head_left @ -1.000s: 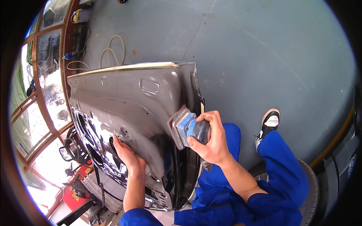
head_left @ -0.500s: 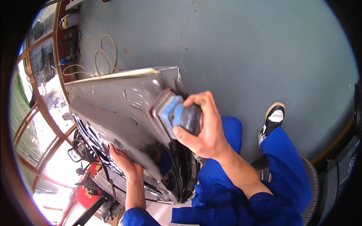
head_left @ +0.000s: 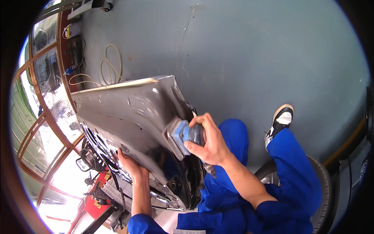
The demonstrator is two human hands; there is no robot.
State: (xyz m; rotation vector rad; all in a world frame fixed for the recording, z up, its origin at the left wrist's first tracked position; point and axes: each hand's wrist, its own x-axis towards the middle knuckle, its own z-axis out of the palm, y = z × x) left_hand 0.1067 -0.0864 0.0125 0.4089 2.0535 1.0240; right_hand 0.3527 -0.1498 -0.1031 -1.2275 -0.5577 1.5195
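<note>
The gray car door (head_left: pixel 113 111) stretched across the left; the sander (head_left: pixel 180 137) was at its right side — apparently mid-sanding; the right hand (head_left: pixel 209 143) curled round it; the left hand (head_left: pixel 134 167) touched the door, finger spread unclear — next seemed to need even pressure.

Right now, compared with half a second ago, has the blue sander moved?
Yes: measured against the pale floor hose, the sander sits lower in the picture, farther from the hose.

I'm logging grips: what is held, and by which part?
Right hand: the sander, by its dark rounded top. Left hand: on the car-door panel; whether it grips is unclear.
</note>
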